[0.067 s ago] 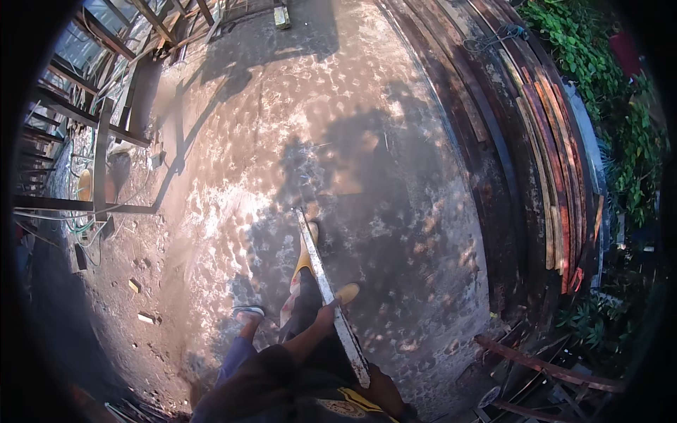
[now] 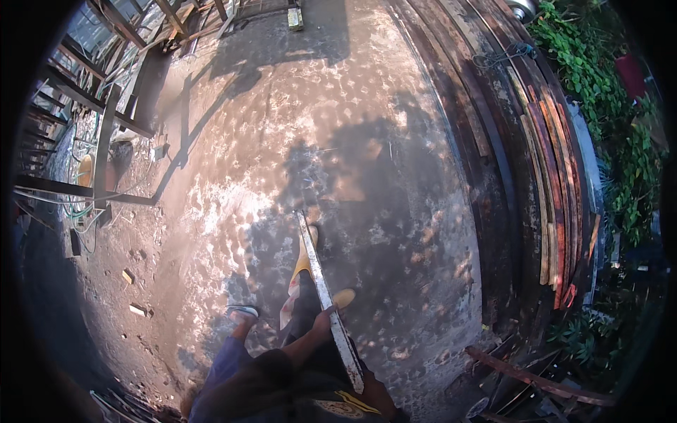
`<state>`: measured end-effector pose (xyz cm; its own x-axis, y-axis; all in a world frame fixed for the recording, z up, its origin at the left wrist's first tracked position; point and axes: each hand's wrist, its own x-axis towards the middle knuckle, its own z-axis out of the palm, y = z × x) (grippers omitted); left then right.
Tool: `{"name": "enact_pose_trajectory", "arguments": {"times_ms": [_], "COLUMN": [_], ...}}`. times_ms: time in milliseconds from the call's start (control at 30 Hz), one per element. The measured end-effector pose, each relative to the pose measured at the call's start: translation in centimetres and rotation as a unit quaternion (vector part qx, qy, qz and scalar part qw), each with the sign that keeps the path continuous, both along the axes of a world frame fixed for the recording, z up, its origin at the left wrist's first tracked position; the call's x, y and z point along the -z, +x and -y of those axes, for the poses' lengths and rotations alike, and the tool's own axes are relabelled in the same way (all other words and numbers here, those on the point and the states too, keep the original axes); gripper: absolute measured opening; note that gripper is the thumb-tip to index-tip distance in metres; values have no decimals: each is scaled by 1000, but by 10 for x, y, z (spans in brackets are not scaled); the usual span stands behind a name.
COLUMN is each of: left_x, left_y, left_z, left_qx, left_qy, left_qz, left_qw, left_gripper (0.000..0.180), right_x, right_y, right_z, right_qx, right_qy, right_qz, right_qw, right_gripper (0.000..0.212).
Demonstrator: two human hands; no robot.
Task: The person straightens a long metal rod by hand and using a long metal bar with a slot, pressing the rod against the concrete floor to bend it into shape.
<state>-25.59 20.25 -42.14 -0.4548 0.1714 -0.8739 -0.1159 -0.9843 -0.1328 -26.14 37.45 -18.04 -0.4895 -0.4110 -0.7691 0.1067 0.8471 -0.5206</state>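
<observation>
A long, narrow, whitish bar [image 2: 321,282] with dark stains slants from the ground in front of me back toward my waist; whether it is wood or metal I cannot tell. My left hand [image 2: 324,321] is closed round its lower-middle part. At the near end, my right hand [image 2: 379,395] grips the bar, partly in shadow. The far tip lies over the ground just beyond a yellow boot [image 2: 307,254] on my foot. A second yellow boot [image 2: 344,297] shows to the right of the bar.
Close on my left is another person's sandalled foot [image 2: 245,311]. Long timbers and metal lengths [image 2: 557,190] lie stacked along the right, with green plants [image 2: 585,77] behind. A dark frame [image 2: 106,141] stands at the left. Small blocks [image 2: 137,309] and rubble lie below it.
The view has shifted slightly, and a shiny rounded metal thing now shows at the top right. Both hands keep their hold on the bar.
</observation>
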Motion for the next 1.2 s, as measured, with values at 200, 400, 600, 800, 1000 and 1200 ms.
{"name": "enact_pose_trajectory", "arguments": {"times_ms": [200,400,600,800,1000,1200], "left_x": [-10,-8,26,61,42,-6], "left_y": [-11,6,39,89,93,24], "left_z": [-32,-40,-78,-52,-19,2], "left_qx": [74,91,221,258,307,242], "left_qy": [-101,-136,-157,-109,-135,-65], "left_qz": [23,111,144,132,124,115], "left_qw": [992,980,952,951,934,961], "left_gripper": [18,19,21,17,23,30], "right_x": [-37,16,8,29,32,10], "right_y": [-24,31,39,63,70,41], "right_z": [9,-34,-32,-23,-25,-12], "right_qx": [50,191,133,170,187,153], "right_qy": [-11,-34,94,50,12,-16], "right_qz": [76,129,95,124,130,139], "right_qw": [996,972,982,976,973,978], "right_gripper": [66,58,57,59,61,63]}}
